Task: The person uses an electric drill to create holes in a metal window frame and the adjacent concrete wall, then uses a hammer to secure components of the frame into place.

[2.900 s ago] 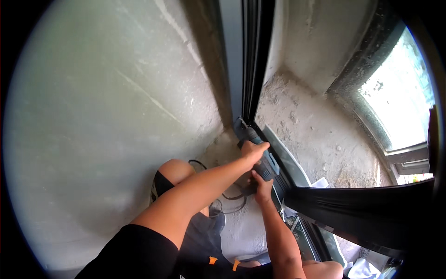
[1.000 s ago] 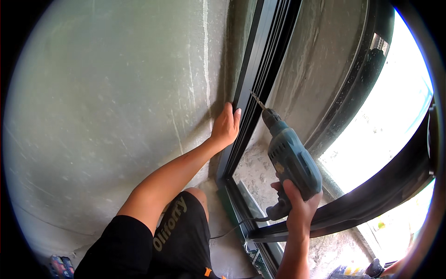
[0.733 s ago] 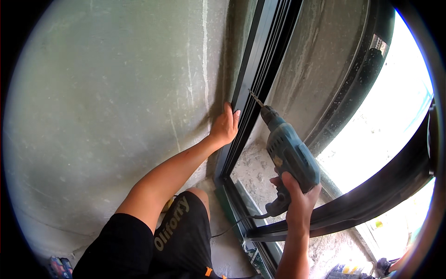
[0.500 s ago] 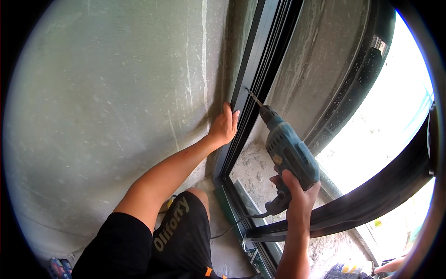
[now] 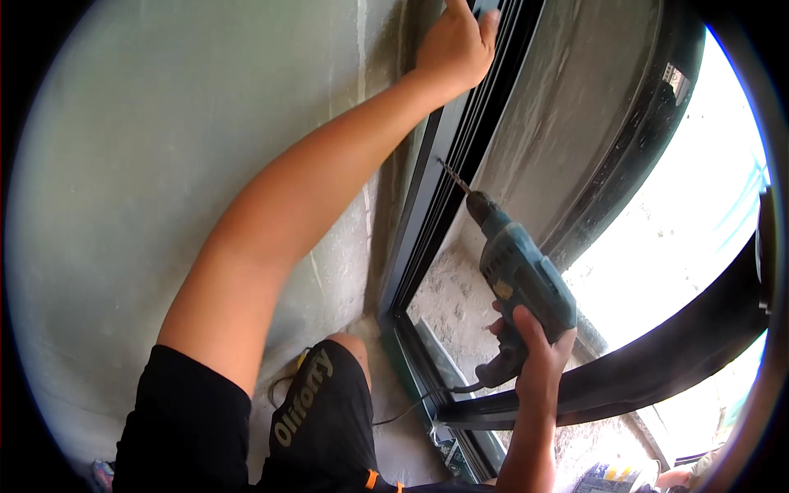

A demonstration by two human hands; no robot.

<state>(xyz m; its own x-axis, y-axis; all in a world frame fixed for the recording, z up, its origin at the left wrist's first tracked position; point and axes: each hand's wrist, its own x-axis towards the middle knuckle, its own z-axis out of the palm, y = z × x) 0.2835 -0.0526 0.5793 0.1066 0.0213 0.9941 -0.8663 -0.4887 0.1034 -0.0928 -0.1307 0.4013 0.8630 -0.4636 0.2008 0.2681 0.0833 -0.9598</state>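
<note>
A blue-grey corded power drill (image 5: 526, 275) is gripped in my right hand (image 5: 542, 345), its body slanting up and to the left. The tip of its long drill bit (image 5: 454, 176) meets or nearly meets the face of a dark metal frame (image 5: 431, 177) that stands against the wall. Higher up, my left hand (image 5: 456, 49) is at the same frame, fingers bent around its edge; the fingertips run partly out of the picture. From the handle a cord (image 5: 411, 404) trails down to the left.
A grey plastered wall (image 5: 164, 181) fills the left. At right, a dark curved-looking frame bar (image 5: 641, 370) crosses in front of bright daylight. A can (image 5: 616, 476) stands at the lower right beside another person's hand (image 5: 675, 476). The frame's bottom rail (image 5: 427, 374) runs along the floor.
My left hand has slid upward along the frame, from beside the bit to near the top of the picture. The drill has shifted slightly right and down, still in my right hand.
</note>
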